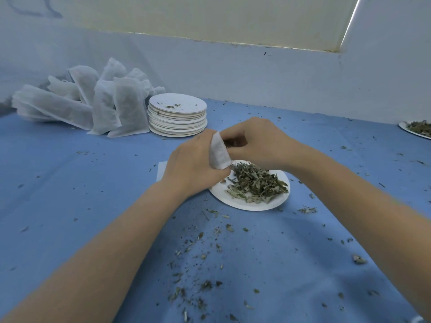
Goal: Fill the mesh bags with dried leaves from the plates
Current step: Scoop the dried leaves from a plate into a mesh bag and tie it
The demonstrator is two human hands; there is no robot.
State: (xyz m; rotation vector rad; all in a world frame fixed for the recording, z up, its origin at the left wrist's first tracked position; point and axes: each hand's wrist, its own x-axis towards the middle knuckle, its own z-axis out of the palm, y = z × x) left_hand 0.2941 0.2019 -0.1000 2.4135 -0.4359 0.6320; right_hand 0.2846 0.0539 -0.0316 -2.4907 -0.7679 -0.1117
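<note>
A small white mesh bag stood upright between the two hands, gripped by the left hand, with the right hand at its mouth. Just below the hands lay a white plate bearing a loose heap of green-grey dried leaves.

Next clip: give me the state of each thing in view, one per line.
left hand: grips mesh bag
right hand: pinching at bag mouth
mesh bag: held above plate
plate: holds dried leaves
plate stack: nearly empty
filled bags: piled by wall
</note>
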